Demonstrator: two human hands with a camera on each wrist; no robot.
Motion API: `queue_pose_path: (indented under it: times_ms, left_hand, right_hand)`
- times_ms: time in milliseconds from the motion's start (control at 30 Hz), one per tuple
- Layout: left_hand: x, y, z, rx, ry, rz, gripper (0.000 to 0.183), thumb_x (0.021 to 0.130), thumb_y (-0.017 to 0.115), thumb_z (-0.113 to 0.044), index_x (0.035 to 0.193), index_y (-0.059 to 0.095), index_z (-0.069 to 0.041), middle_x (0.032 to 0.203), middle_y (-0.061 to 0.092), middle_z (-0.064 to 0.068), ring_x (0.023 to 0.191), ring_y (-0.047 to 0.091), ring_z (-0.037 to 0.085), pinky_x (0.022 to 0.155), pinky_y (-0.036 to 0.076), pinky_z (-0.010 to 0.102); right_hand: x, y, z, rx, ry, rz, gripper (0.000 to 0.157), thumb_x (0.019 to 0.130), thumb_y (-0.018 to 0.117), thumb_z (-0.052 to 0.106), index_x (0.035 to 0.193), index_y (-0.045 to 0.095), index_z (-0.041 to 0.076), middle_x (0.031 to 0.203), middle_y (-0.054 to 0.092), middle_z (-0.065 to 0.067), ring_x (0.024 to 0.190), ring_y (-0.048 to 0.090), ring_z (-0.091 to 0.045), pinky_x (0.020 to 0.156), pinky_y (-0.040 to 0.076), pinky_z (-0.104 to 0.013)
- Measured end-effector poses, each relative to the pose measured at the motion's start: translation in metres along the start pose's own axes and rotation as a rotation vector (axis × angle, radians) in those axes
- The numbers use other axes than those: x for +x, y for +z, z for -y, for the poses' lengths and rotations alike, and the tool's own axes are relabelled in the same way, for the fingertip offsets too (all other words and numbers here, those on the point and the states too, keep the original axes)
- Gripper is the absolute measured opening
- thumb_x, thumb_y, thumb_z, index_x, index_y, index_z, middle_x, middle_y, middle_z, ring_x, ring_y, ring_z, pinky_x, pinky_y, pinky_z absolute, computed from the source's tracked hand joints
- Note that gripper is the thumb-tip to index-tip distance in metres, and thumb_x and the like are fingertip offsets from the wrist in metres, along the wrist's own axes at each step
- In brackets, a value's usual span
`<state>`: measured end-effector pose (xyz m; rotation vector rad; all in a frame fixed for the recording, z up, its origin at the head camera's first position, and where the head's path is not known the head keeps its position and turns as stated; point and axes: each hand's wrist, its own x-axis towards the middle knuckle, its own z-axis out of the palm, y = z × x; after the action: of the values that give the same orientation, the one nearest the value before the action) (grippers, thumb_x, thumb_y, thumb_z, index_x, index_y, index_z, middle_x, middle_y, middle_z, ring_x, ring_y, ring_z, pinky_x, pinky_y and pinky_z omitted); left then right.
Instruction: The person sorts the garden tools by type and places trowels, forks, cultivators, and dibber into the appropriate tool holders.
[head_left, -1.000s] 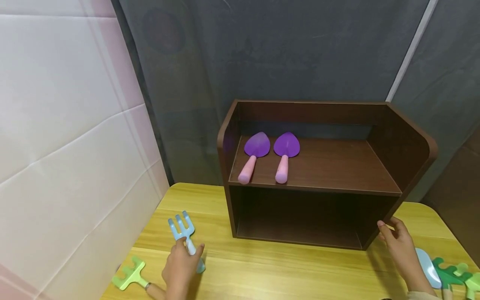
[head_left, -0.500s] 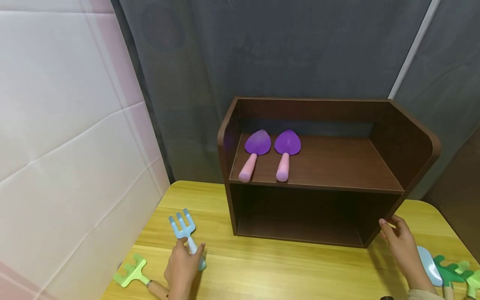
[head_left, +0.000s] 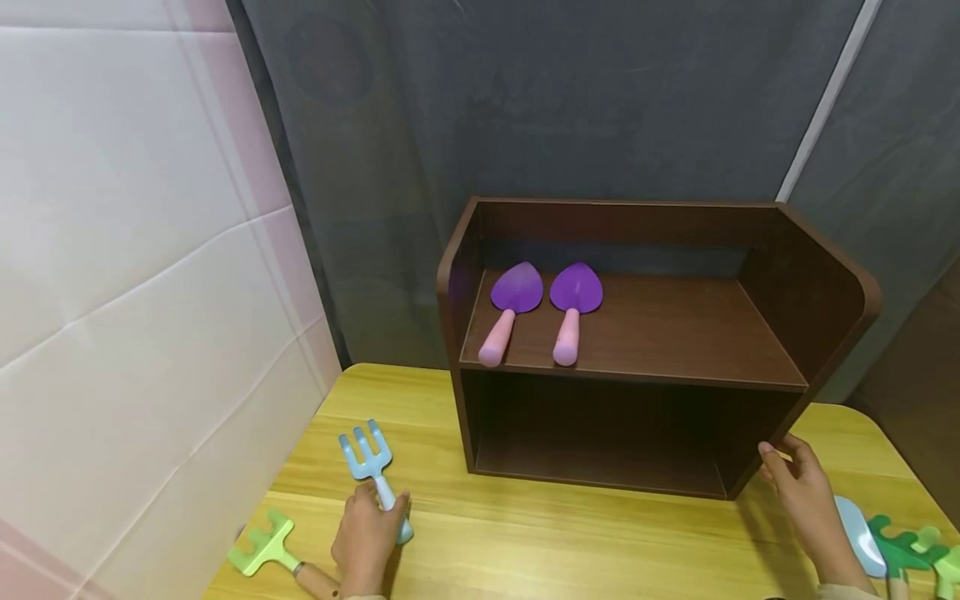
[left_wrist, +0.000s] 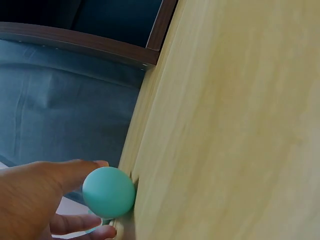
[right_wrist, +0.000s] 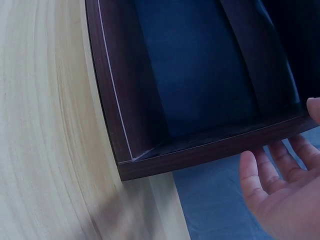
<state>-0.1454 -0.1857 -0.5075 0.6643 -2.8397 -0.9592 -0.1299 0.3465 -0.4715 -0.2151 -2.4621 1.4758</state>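
In the head view, a light blue three-pronged hand fork (head_left: 366, 458) lies on the wooden table at the left, prongs pointing away. My left hand (head_left: 365, 533) holds its handle, thumb on the right side and fingers on the left. The left wrist view shows the rounded turquoise handle end (left_wrist: 109, 192) between thumb and fingers, close to the tabletop. My right hand (head_left: 806, 504) grips the right side panel of a dark brown two-tier shelf (head_left: 675, 333). Its thumb is at the panel's front edge, and the fingers (right_wrist: 252, 175) lie along the outer face.
Two purple trowels (head_left: 576, 287) with pink handles lie on the upper tier's left half. A green rake (head_left: 264, 546) with a wooden handle rests left of my left hand. Beyond my right wrist are a light blue tool (head_left: 859, 537) and green tools (head_left: 906, 550). White panels (head_left: 135, 250) flank the left.
My left hand has shifted very slightly along the fork handle, and a bit of its sleeve now shows. The right hand, shelf and trowels stay as they were.
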Motion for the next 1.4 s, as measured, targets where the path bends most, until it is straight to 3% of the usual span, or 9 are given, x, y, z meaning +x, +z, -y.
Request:
queue_pose_path:
  times_ms: [267,467,700,1033,1400]
  left_hand:
    - [0.003,0.001,0.001,0.006,-0.053,0.070,0.069,0.086,0.063,-0.044,0.136,0.047,0.002,0.123,0.057,0.028,0.099,0.062,0.043,0.063,0.047,0.051]
    - [0.005,0.002,0.001,-0.011,-0.069,0.055,0.064,0.087,0.062,-0.039,0.134,0.049,0.002,0.124,0.060,0.028,0.101,0.062,0.045,0.064,0.047,0.053]
    - [0.005,0.002,0.004,-0.040,-0.092,0.054,0.060,0.087,0.061,-0.034,0.135,0.049,0.000,0.118,0.063,0.026,0.089,0.065,0.038,0.059,0.045,0.046]
    - [0.005,-0.002,0.006,-0.089,-0.093,-0.006,0.054,0.086,0.061,-0.031,0.131,0.053,-0.001,0.112,0.065,0.026,0.075,0.063,0.031,0.052,0.042,0.039]
    - [0.003,-0.013,0.010,-0.127,-0.110,-0.076,0.046,0.087,0.061,-0.030,0.125,0.060,-0.004,0.103,0.068,0.021,0.068,0.062,0.029,0.047,0.040,0.037]
  right_hand:
    - [-0.001,0.000,-0.001,0.007,-0.006,-0.002,0.054,0.104,0.040,0.027,0.139,0.026,-0.011,0.107,0.034,0.034,0.088,0.044,0.024,0.072,0.044,-0.003]
    - [0.000,0.000,-0.001,0.010,-0.016,-0.006,0.049,0.103,0.041,0.027,0.138,0.030,-0.006,0.107,0.034,0.035,0.089,0.044,0.024,0.072,0.044,-0.003]
    - [-0.001,0.000,-0.002,0.031,-0.020,-0.008,0.033,0.103,0.042,0.025,0.133,0.035,0.012,0.107,0.036,0.035,0.089,0.045,0.023,0.072,0.045,-0.004]
    - [-0.001,0.000,-0.001,0.011,-0.013,-0.002,0.052,0.104,0.040,0.026,0.138,0.027,-0.010,0.107,0.034,0.035,0.089,0.044,0.025,0.072,0.045,-0.004]
    - [-0.001,0.001,0.000,0.017,-0.014,-0.005,0.046,0.103,0.040,0.027,0.137,0.031,-0.002,0.107,0.034,0.034,0.089,0.044,0.024,0.072,0.045,-0.004]
